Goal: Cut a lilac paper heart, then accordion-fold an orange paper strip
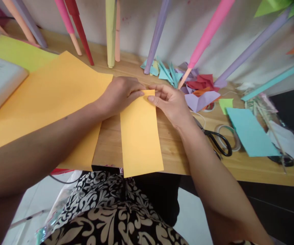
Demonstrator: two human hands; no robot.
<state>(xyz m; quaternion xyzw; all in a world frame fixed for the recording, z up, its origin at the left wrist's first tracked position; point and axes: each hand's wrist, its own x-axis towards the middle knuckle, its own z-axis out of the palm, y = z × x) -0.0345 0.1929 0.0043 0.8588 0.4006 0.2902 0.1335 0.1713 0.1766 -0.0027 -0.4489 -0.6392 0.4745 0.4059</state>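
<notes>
A narrow strip of yellow-orange paper (141, 139) lies in front of me, its near end reaching past the table edge. My left hand (120, 93) grips the strip's far edge, thumb on top. On the far right corner, my right hand (171, 103) pinches the same edge between thumb and fingers. The far edge looks slightly folded over, though my fingers hide part of it. A large yellow-orange sheet (60, 95) lies to the left, partly under my left forearm.
Rolled paper tubes, such as a purple one (157, 35), lean against the wall. Paper scraps (200, 88), black-handled scissors (219, 141), a tape roll (235, 137) and folded turquoise paper (251, 131) lie on the right. A white box-like object (2, 85) rests on the left sheet.
</notes>
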